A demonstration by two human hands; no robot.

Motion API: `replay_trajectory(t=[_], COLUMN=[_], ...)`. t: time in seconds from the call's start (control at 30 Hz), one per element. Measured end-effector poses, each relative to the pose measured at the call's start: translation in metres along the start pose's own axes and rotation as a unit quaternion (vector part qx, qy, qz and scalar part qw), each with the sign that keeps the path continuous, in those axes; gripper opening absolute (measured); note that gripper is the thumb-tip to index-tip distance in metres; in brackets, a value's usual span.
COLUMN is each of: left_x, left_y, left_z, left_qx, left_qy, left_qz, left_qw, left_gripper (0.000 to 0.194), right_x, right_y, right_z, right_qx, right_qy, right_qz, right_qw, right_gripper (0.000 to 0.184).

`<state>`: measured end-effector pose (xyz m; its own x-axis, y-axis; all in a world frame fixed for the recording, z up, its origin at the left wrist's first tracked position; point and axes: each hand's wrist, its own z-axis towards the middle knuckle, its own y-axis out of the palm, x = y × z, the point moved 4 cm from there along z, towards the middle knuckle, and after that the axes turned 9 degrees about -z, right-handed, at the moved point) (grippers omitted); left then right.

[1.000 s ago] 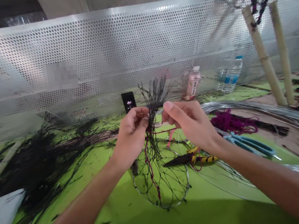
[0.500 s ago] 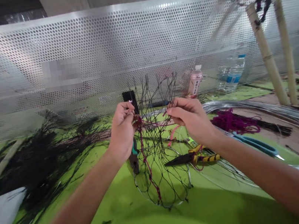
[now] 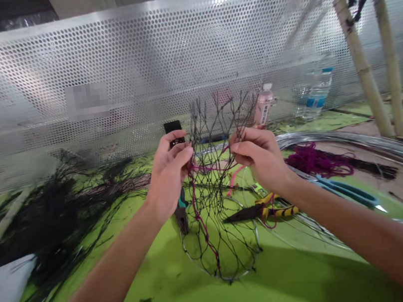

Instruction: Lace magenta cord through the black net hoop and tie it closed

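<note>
A black knotted net (image 3: 215, 204) rises from a wire ring (image 3: 200, 268) on the green table, its loose strand ends pointing up. Purple cord (image 3: 194, 197) runs up its left side and then across between my hands. My left hand (image 3: 170, 168) is closed, thumb against fingers, pinching the net and purple cord at the left. On the right, my right hand (image 3: 258, 155) pinches the cord's other end, its fingertips close to the net's strands. Pliers with yellow-black handles (image 3: 276, 210) lie right of the net; teal-handled pliers (image 3: 182, 217) lie partly behind my left wrist.
A heap of black strands (image 3: 48, 219) and a white slab (image 3: 9, 296) lie left. To the right are blue-handled scissors (image 3: 349, 190), a purple cord bundle (image 3: 316, 160) and coiled wire (image 3: 335, 136). Two bottles, a pink one (image 3: 263, 106) and a clear one (image 3: 317, 98), stand behind near a perforated metal panel (image 3: 136, 70).
Both hands have shifted slightly right with the cord between them, and the net's upper strands lean further right. My left thumb has moved up toward the fingertips. The camera view has shifted a little.
</note>
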<state>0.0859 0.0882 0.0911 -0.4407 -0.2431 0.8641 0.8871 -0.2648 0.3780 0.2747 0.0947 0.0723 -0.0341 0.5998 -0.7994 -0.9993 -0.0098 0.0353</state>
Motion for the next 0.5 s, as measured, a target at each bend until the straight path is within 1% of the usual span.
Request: replay_trajectory(t=[0.07, 0.2, 0.27, 0.4, 0.5], left_x=[0.002, 0.005, 0.005, 0.004, 0.004], left_y=[-0.001, -0.006, -0.008, -0.009, -0.006], left_z=[0.002, 0.008, 0.01, 0.009, 0.006], left_qx=[-0.008, -0.006, -0.01, -0.023, -0.018], left_qy=[-0.012, -0.022, -0.03, -0.03, -0.015], left_qz=[-0.003, -0.017, -0.017, -0.007, 0.002], left_qw=[1.0, 1.0, 0.999, 0.999, 1.0], left_gripper=[0.029, 0.015, 0.013, 0.021, 0.025], right_x=[0.005, 0.014, 0.015, 0.004, -0.009], right_y=[-0.002, -0.005, -0.005, 0.001, 0.011], right_z=[0.002, 0.004, 0.004, -0.004, -0.014], right_qx=[0.008, 0.028, 0.043, 0.065, 0.041], right_qy=[-0.003, 0.005, 0.017, 0.053, 0.091], right_qz=[0.006, -0.001, -0.015, -0.056, -0.085], right_qw=[1.0, 1.0, 0.999, 0.995, 0.991], right_gripper=[0.015, 0.016, 0.019, 0.026, 0.025])
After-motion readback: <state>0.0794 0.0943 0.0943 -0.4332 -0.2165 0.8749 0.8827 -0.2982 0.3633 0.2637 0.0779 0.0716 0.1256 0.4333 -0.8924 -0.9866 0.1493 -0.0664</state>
